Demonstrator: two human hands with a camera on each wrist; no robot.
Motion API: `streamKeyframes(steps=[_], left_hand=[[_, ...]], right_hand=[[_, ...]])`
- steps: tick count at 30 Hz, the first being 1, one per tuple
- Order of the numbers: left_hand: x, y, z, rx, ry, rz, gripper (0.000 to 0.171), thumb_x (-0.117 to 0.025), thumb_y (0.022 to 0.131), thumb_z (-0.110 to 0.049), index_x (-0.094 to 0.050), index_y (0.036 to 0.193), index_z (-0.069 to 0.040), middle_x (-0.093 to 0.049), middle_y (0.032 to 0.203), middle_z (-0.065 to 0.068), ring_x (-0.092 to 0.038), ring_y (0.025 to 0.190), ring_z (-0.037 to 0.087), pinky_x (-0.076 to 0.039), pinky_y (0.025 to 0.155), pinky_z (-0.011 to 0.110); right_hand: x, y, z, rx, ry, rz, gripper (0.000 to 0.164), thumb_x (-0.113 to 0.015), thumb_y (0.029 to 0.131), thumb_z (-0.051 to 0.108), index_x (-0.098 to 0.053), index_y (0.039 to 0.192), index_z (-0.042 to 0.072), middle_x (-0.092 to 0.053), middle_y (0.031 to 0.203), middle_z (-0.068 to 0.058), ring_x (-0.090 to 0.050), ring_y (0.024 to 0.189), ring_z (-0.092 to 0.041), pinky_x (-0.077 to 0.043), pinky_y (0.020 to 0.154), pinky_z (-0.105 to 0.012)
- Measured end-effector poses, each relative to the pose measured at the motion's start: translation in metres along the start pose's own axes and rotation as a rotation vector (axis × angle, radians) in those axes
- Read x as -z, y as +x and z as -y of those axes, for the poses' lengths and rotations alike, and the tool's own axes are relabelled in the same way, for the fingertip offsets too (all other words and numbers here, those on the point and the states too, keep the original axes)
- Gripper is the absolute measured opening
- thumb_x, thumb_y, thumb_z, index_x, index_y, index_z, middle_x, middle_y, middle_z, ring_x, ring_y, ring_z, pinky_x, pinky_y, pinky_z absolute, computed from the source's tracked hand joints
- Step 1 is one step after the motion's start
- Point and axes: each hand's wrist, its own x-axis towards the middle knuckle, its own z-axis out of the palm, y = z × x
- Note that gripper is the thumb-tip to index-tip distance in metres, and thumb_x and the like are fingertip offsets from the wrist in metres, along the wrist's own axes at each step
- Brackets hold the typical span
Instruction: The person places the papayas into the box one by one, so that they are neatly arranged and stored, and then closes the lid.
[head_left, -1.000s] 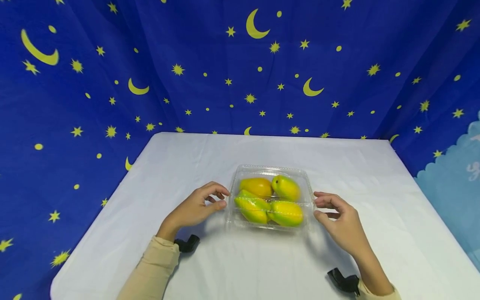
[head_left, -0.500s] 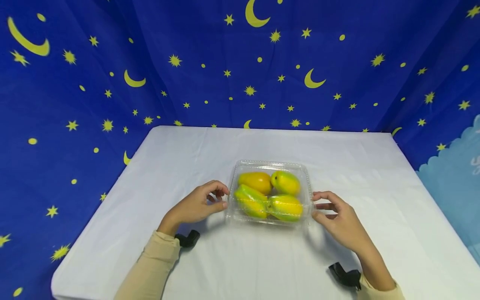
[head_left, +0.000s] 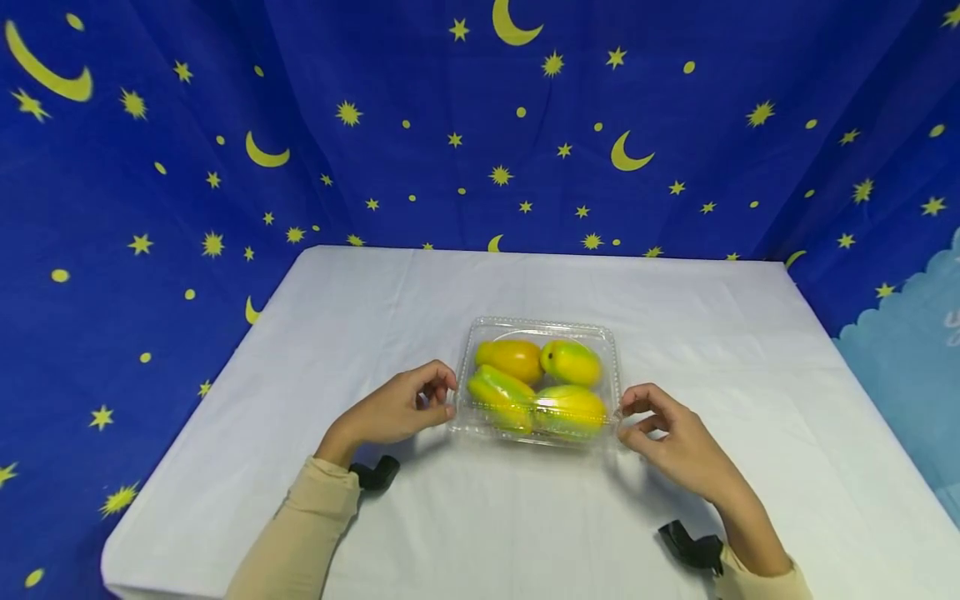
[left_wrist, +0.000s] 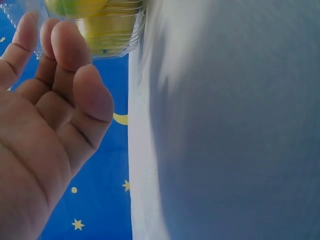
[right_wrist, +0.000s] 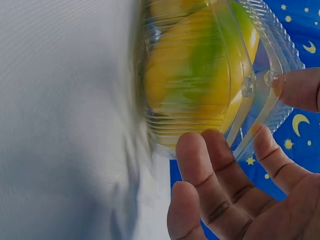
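Observation:
A clear plastic clamshell container point(head_left: 543, 437) stands on the table with several yellow-green mangoes point(head_left: 573, 364) inside. Its transparent lid point(head_left: 609, 337) covers them; a narrow gap shows between the rims in the right wrist view. At the near left corner, my left hand point(head_left: 393, 407) pinches the lid's edge, its thumb low and its other fingers bent. Opposite it, my right hand point(head_left: 678, 442) pinches the lid's right edge near the front corner. The right thumb point(right_wrist: 302, 90) presses the rim from above, with the index finger beneath and the other fingers loosely bent.
White cloth covers the table point(head_left: 390, 300). Behind it hangs a blue curtain point(head_left: 420, 83) with yellow moons and stars. Black wrist mounts point(head_left: 377, 473) stick out by both sleeves. A light blue patch point(head_left: 907, 358) borders the right side.
The lid's front edge has come down a little toward the base. My right fingers have moved slightly left, nearer the rim. The head view has tilted down slightly.

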Motion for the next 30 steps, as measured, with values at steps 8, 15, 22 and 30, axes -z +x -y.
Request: streamKeyframes(steps=[8,15,22,30], left_hand=[[0.000,0.001,0.004,0.012,-0.048,0.046,0.028,-0.067,0.096,-0.023,-0.054,0.118,-0.012,-0.061,0.089,0.004,-0.058,0.074,0.016,-0.048,0.064,0.025],[-0.004,0.003,0.001,0.042,-0.163,0.089,0.028,-0.065,0.096,-0.017,-0.049,0.118,-0.011,-0.057,0.078,0.004,-0.051,0.063,0.013,-0.042,0.056,0.022],[-0.008,0.004,-0.001,0.051,-0.212,0.116,0.028,-0.065,0.096,-0.013,-0.046,0.117,-0.011,-0.054,0.075,0.002,-0.047,0.062,0.011,-0.040,0.056,0.022],[-0.011,0.005,-0.002,0.098,-0.276,0.120,0.030,-0.064,0.095,-0.011,-0.044,0.117,-0.012,-0.050,0.070,0.000,-0.042,0.059,0.011,-0.037,0.055,0.021]], right_hand=[[-0.002,0.003,-0.004,-0.018,0.046,0.067,0.033,-0.071,0.093,0.021,-0.052,0.120,0.017,-0.066,0.113,-0.011,-0.068,0.084,-0.020,-0.053,0.067,-0.029],[0.003,0.003,-0.004,-0.045,0.049,0.110,0.037,-0.071,0.094,0.023,-0.050,0.123,0.016,-0.067,0.111,-0.011,-0.068,0.088,-0.020,-0.055,0.069,-0.030],[0.008,0.003,-0.005,-0.048,0.067,0.130,0.038,-0.070,0.094,0.018,-0.048,0.125,0.013,-0.069,0.105,-0.013,-0.070,0.085,-0.022,-0.053,0.068,-0.028],[0.009,0.005,-0.007,-0.076,0.163,0.196,0.043,-0.069,0.095,0.017,-0.042,0.127,0.009,-0.069,0.095,-0.020,-0.070,0.071,-0.030,-0.050,0.056,-0.032]])
